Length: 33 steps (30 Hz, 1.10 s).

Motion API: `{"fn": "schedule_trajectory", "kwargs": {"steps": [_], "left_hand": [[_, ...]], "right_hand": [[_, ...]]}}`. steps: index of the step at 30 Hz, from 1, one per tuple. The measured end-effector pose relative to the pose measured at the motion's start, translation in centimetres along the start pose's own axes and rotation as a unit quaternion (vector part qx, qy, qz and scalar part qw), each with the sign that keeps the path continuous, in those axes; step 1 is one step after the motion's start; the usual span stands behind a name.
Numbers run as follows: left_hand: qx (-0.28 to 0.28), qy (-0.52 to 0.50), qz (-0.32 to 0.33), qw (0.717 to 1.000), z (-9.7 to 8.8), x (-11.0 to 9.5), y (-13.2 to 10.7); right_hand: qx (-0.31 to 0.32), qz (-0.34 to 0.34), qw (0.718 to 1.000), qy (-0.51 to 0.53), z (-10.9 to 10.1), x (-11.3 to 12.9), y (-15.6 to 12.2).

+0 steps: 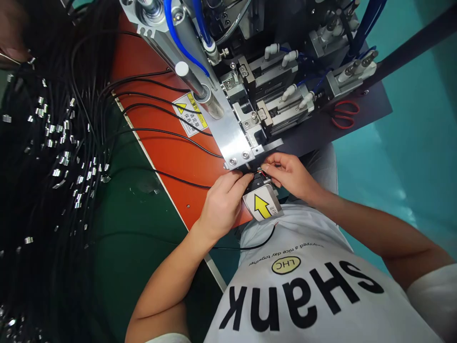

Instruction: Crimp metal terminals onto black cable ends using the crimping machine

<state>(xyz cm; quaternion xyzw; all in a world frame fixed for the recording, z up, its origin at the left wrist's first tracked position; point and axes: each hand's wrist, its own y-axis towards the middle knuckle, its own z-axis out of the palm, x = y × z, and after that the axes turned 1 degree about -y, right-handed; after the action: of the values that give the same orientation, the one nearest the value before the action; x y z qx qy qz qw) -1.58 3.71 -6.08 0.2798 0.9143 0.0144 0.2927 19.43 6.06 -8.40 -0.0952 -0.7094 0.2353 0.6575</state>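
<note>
My left hand is closed, thumb against fingers, at the front of a pneumatic machine. A black cable runs from the left into its grip. Just across from it, my right hand pinches at the cable's thin wire end, where a bit of red shows. The exact contact at the fingertips is too small to make out. Directly below the fingertips sits a metal guard with a yellow arrow label. A second cable end with bare tips lies over my shirt, below the guard.
Several black cables cross the orange machine base, passing a warning label. A big bundle of cables with silvery ends covers the green table at left. Red-handled scissors lie on the dark plate. Another person's hand appears top left.
</note>
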Motion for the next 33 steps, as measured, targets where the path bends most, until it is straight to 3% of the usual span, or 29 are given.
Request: {"fn": "schedule_trajectory", "kwargs": {"steps": [4,9,14,17,23,27,30,33], "left_hand": [[0.009,-0.010,0.000,1.000,-0.1,-0.1,0.1],[0.011,0.002,0.005,1.000,-0.1,-0.1,0.1],[0.014,0.057,0.011,0.998,0.2,-0.3,-0.1],[0.006,0.089,0.007,0.996,0.4,-0.6,-0.1],[-0.041,0.121,-0.008,0.992,0.6,-0.9,-0.2],[-0.055,0.086,-0.006,0.995,1.0,-0.9,-0.6],[-0.047,0.045,-0.001,0.998,1.2,-0.8,-0.7],[-0.056,0.025,-0.015,0.998,1.3,-0.8,-0.5]], "right_hand": [[-0.051,-0.027,0.998,-0.019,-0.3,-0.9,-1.3],[-0.073,-0.083,0.989,-0.094,0.6,-1.0,-2.8],[-0.109,-0.232,0.916,-0.308,0.2,0.7,-2.8],[-0.087,-0.261,0.888,-0.368,-0.5,1.4,-2.2],[-0.030,-0.168,0.963,-0.208,-1.0,0.3,-0.6],[-0.075,-0.206,0.948,-0.232,-0.9,0.0,-1.7],[-0.071,-0.239,0.933,-0.260,-1.0,0.0,-2.4],[-0.078,-0.190,0.957,-0.205,-1.1,0.0,-1.9]]}}
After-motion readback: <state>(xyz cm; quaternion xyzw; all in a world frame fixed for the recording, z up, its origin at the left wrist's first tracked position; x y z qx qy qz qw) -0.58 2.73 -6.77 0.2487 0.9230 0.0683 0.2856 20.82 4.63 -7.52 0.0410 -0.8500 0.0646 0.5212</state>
